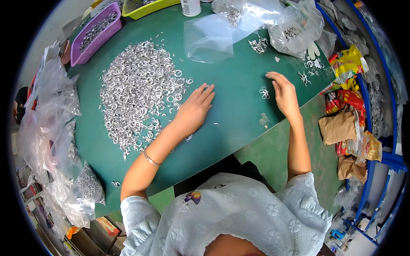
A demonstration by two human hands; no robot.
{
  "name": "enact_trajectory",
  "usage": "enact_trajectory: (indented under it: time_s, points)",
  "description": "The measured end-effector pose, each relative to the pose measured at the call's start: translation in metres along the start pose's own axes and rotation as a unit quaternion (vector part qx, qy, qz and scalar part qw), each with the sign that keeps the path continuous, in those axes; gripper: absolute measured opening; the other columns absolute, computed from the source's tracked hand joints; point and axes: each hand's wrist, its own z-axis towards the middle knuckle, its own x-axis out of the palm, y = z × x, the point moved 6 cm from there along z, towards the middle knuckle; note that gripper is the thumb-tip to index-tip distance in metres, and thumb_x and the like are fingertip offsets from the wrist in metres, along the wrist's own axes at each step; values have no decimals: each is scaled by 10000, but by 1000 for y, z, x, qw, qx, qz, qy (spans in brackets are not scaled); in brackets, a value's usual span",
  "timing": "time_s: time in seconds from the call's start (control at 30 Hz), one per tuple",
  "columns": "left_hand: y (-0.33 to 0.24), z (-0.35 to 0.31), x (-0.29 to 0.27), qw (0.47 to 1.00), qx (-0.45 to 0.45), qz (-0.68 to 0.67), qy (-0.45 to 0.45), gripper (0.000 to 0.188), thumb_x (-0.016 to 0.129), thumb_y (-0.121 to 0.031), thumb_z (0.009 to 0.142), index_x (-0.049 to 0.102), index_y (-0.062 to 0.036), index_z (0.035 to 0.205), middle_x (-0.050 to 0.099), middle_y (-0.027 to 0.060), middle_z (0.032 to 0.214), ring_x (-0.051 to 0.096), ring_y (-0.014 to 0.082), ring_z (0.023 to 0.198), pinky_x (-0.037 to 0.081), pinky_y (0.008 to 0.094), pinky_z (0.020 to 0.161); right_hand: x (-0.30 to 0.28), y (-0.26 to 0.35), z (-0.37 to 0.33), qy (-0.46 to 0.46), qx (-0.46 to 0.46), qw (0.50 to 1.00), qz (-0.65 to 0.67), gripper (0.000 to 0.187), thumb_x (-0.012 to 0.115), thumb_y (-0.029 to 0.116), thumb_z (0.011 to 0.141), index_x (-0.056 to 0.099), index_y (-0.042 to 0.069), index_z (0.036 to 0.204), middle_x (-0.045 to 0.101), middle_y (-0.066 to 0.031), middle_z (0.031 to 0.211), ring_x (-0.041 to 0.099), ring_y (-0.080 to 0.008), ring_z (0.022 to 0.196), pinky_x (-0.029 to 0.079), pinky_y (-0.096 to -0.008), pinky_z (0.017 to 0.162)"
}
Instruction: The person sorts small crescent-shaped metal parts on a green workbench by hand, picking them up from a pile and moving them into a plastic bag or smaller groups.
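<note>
A large heap of small silvery metal rings and curved pieces (141, 91) covers the left half of the green table (226, 141). At the heap's right edge my left hand (194, 109) lies palm down with its fingers stretched out. A silvery bit shows by its fingertips, and the palm hides whatever is beneath. My right hand (282, 91) is over the table's right side, fingers extended and slightly bent, thumb apart, with nothing visible in it. Just left of it lies a small cluster of rings (264, 93). One loose curved piece (216, 124) lies below my left hand.
Purple basket (81, 59) and yellow-green basket (147, 10) hold metal pieces at the back left. Clear plastic sheets (209, 40), a bag of pieces (294, 32) and a can (190, 7) stand at the back. Filled bags (90, 183) line the left edge; blue shelving (367, 183) stands right.
</note>
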Motion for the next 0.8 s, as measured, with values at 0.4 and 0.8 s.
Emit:
enact_trajectory:
  time_s: [0.4,0.8]
  points:
    - [-12,-85,-29,989,-131,-10,-69,192,614,32,801,651,2,987,603,128,1165,482,347,1217,311,535,1066,19,1,-48,12,-74,976,-203,343,589,112,875,575,42,1210,525,-104,1327,424,-303,1293,304,-483,1064]
    - [-43,-109,-21,979,-194,65,-3,421,580,-7,814,553,-47,1233,415,118,1403,328,346,1335,230,634,1050,117,121,-51,171,-196,965,-36,557,643,197,843,438,15,1328,416,-165,1400,328,-351,1341,249,-509,1092]
